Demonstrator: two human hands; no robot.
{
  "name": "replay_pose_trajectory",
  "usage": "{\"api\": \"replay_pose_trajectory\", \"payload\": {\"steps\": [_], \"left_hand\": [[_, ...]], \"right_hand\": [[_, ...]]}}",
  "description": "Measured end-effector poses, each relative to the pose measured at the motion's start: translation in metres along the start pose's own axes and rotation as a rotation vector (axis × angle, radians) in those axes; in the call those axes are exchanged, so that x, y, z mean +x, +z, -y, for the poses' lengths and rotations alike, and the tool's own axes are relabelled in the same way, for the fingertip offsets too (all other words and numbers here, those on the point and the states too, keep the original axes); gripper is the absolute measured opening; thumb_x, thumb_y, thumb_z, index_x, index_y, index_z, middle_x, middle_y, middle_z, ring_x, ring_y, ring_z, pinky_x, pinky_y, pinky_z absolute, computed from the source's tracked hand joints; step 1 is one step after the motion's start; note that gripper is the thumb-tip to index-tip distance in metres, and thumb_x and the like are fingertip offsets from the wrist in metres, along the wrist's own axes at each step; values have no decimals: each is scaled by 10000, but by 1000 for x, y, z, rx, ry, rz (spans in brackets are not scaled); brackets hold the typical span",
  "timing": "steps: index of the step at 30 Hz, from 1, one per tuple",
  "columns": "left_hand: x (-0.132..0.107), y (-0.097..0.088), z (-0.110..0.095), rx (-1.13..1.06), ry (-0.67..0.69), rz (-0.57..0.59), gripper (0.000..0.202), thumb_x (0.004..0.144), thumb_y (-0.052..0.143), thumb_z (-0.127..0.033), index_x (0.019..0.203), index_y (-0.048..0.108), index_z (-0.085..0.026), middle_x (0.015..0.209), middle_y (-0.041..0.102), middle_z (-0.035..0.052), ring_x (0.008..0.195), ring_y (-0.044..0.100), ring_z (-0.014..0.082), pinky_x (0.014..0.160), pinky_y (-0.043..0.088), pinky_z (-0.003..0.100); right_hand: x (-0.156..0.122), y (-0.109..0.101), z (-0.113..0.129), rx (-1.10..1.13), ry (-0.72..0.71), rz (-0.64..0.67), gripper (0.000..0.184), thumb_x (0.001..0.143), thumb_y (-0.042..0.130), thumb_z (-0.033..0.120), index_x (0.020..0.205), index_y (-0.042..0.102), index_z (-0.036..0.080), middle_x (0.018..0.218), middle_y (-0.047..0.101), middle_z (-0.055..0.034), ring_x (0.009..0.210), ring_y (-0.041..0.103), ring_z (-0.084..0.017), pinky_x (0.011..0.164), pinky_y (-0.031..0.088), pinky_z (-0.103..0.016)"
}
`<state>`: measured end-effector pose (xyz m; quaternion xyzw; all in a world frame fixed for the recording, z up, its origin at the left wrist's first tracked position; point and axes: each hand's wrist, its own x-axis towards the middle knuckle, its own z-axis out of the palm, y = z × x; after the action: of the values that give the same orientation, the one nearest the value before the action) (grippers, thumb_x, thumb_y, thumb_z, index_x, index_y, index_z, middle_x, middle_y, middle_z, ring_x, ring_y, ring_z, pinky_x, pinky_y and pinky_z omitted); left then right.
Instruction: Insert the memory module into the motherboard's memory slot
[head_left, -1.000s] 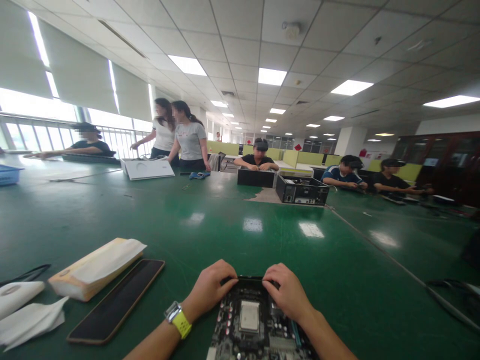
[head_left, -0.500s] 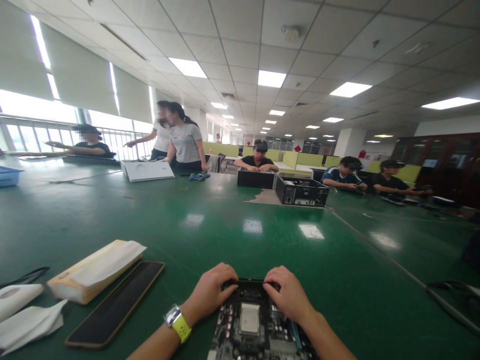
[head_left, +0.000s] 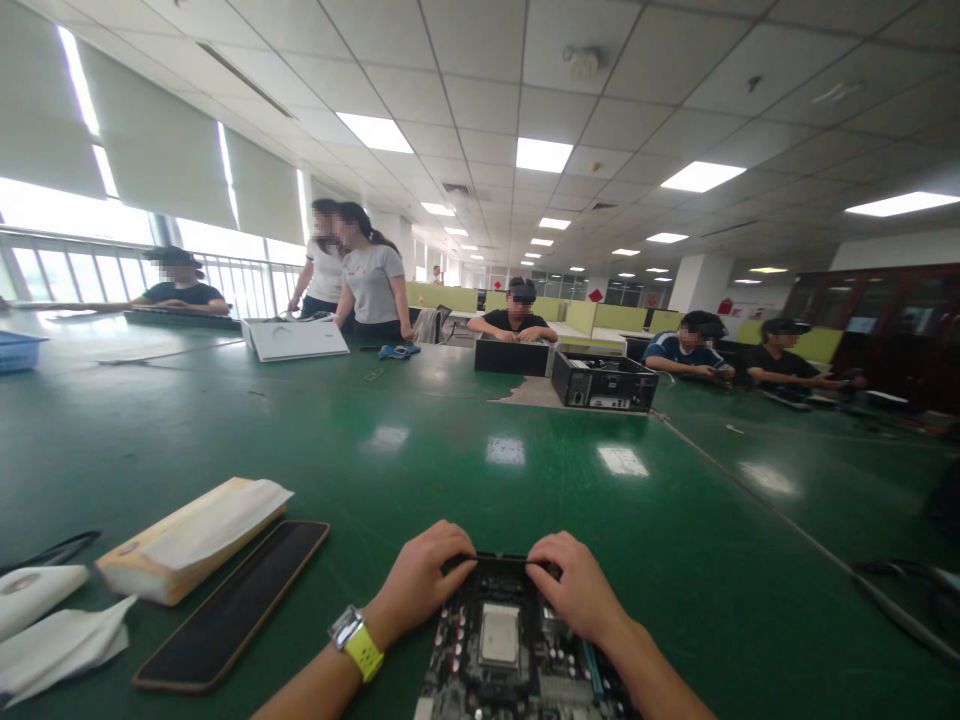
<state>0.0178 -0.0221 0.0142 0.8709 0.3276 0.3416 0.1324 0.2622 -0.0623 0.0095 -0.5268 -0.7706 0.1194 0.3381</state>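
Observation:
A dark motherboard (head_left: 517, 660) with a silver processor in its middle lies on the green table (head_left: 480, 450) at the bottom centre. My left hand (head_left: 424, 578), with a yellow-strapped watch on the wrist, curls its fingers over the board's far left edge. My right hand (head_left: 576, 585) curls over the far right edge. Both hands grip the board, and the fingertips nearly meet at its far rim.
A black phone (head_left: 232, 600) lies left of the board, beside a tissue pack (head_left: 191, 538) and loose tissues (head_left: 52, 645). Cables (head_left: 900, 590) lie at the right. Far off stand open computer cases (head_left: 604, 382), a white case (head_left: 294, 338), and several people sitting or standing.
My hands and the board stay nearly still. The seated person at the far left has drawn the outstretched arm back in, and the standing person in white has lowered an arm.

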Motion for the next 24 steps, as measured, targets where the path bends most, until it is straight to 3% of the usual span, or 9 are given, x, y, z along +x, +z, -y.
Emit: {"api": "replay_pose_trajectory", "payload": {"steps": [24], "left_hand": [[0,0,3,12,10,-13,84,847,572,-210,808,646,-200,843,654,27,825,581,174,762,472,279]], "right_hand": [[2,0,0,32,-4,-45,131,796,585,228,730,696,213,809,691,-17,816,573,-181,785,412,-298]]}}
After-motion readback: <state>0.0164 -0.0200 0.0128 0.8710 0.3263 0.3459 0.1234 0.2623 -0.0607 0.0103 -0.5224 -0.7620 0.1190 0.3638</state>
